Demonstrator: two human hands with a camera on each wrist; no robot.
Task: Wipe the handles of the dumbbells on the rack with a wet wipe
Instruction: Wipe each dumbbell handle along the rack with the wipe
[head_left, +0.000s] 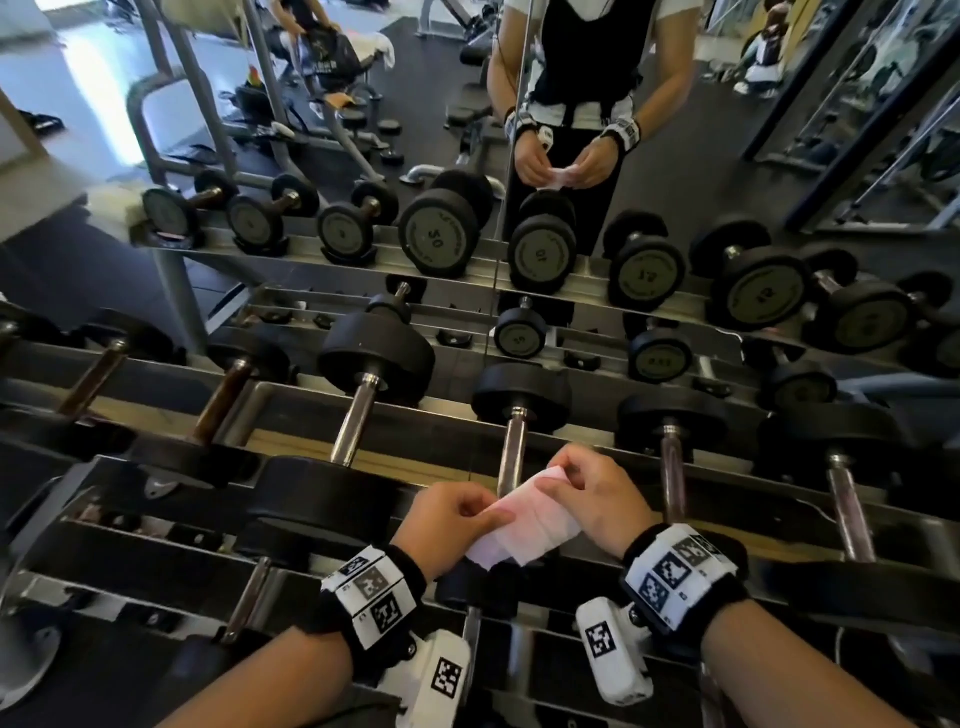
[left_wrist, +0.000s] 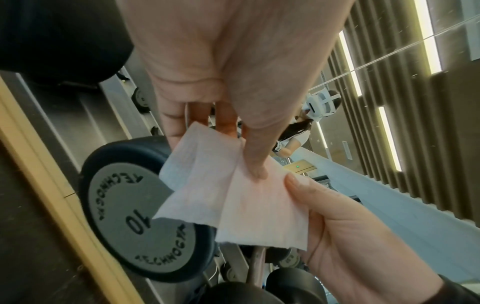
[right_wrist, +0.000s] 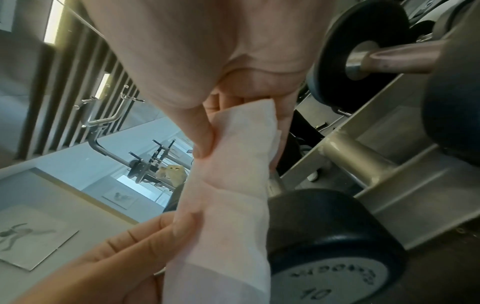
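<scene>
Holding the wet wipe (head_left: 522, 522) stretched between them, the left hand (head_left: 457, 512) and right hand (head_left: 595, 499) each pinch one end, above the front edge of the rack (head_left: 291, 405). The nearest dumbbell handle (head_left: 511, 457) lies directly ahead of the wipe, its long axis running front to back, slightly nearer the right hand. Open gaps are seen beside it.

wet wipe (head_left: 524, 525) – pale pink | dumbbells (head_left: 521, 395) – black, grey faces

Wet wipe (head_left: 524, 519) soft, creased cloth; dumbbell handles (head_left: 511, 457) shiny metal; heads (head_left: 521, 395) matt rubber.
</scene>
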